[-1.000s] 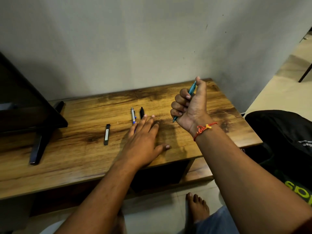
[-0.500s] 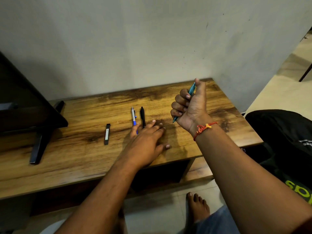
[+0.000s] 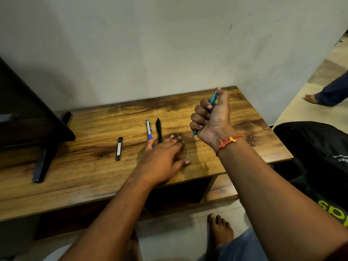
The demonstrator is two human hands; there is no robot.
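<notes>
My right hand point(image 3: 212, 119) is raised above the wooden table point(image 3: 75, 176) and grips a teal pen point(image 3: 213, 97) in its fist, thumb over the pen's top end, tip pointing down. My left hand point(image 3: 162, 159) lies flat on the table with straight fingers. Its fingertips reach the lower ends of a blue-and-silver pen point(image 3: 148, 129) and a black pen point(image 3: 159, 129), which lie side by side. A small black case point(image 3: 119, 148) lies to their left.
A dark screen on a black stand point(image 3: 45, 157) fills the left of the table. A black bag point(image 3: 316, 157) sits to the right. Another person's bare foot point(image 3: 311, 98) is at the far right. My own foot point(image 3: 220, 228) is on the tiled floor below.
My left hand has slid back toward me, uncovering more of the two pens. Another person's foot has come into view at the right. My right hand has stayed put.
</notes>
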